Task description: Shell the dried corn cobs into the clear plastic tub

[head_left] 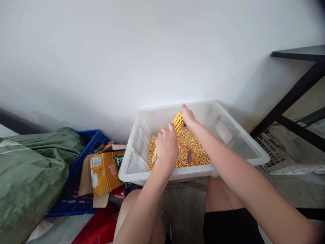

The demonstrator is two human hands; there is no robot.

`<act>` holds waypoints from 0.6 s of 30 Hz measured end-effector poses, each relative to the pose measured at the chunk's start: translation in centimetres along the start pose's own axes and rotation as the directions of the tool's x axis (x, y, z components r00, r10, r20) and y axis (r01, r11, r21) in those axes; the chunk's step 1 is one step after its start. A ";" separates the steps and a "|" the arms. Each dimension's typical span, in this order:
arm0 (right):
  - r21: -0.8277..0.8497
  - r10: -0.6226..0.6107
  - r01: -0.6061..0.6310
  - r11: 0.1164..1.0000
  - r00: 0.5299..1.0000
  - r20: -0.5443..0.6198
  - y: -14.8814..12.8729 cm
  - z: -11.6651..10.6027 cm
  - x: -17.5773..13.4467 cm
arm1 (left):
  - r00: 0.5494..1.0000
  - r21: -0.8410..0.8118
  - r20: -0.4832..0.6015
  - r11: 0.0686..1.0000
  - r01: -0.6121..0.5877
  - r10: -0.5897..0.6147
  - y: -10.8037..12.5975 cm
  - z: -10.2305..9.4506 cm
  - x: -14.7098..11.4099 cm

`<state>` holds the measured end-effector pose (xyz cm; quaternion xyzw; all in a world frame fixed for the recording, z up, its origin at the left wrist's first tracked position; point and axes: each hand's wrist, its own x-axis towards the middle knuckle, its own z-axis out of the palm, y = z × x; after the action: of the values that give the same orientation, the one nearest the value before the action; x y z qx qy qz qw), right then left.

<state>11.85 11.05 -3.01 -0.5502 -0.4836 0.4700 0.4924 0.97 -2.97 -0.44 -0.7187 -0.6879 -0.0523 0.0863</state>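
Observation:
An ear of yellow corn (178, 122) slants above the loose kernels, its rows of kernels showing between my two hands. My right hand (188, 117) is closed around its upper end. Lower down, my left hand (167, 144) wraps its fingers over the ear, hiding much of it. A pale yellowish end (154, 156) pokes out beneath the left hand; whether it belongs to the same ear I cannot tell. Below both hands, loose corn kernels (194, 147) cover the floor of a translucent white plastic tub (241, 145). A small dark, narrow object (189, 157) lies on the kernels.
A white wall (162, 54) rises behind the tub. To the left are an opened orange cardboard box (108, 173), a blue crate (73, 203) and a green sheet (33, 183). A black-framed table (297, 86) and a white basket (273, 152) stand at right.

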 end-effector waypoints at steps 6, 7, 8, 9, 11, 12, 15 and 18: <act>-0.040 -0.071 0.066 0.997 0.989 -0.127 0.2 -0.5 0.5 | 1.000 -0.049 -0.011 0.999 -0.019 0.019 -0.4 -0.1 0.0; -0.036 -0.089 0.085 0.996 0.989 -0.119 0.1 -0.5 0.4 | 1.000 -0.064 -0.014 0.998 -0.022 0.021 -0.6 -0.1 0.0; -0.024 -0.097 0.095 0.995 0.990 -0.104 0.0 -0.4 0.2 | 1.000 -0.079 -0.012 0.997 -0.023 0.022 -0.8 -0.1 -0.1; -0.005 -0.095 0.095 0.995 0.992 -0.085 -0.2 -0.4 -0.1 | 1.000 -0.097 -0.007 0.995 -0.018 0.018 -1.0 0.0 -0.1; 0.054 -0.055 0.057 0.997 0.998 -0.030 -0.6 -0.4 -0.6 | 1.000 -0.141 0.012 0.990 -0.010 0.012 -1.4 0.2 -0.1; 0.088 -0.024 0.024 0.996 1.000 0.001 -0.8 -0.5 -0.9 | 1.000 -0.167 0.022 0.986 -0.007 0.011 -1.7 0.4 0.0; 0.177 0.065 -0.086 0.981 0.990 0.124 -1.3 -0.9 -1.5 | 0.999 -0.235 0.037 0.972 0.001 0.008 -2.3 0.8 0.2; 0.222 0.124 -0.188 0.957 0.954 0.274 -1.8 -1.6 -1.7 | 0.999 -0.252 0.041 0.968 0.025 -0.015 -2.6 1.0 0.5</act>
<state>13.14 9.27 -0.99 -0.4561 -0.4363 0.6311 0.4509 -1.65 -2.20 -1.22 -0.7178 -0.6845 -0.1261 -0.0198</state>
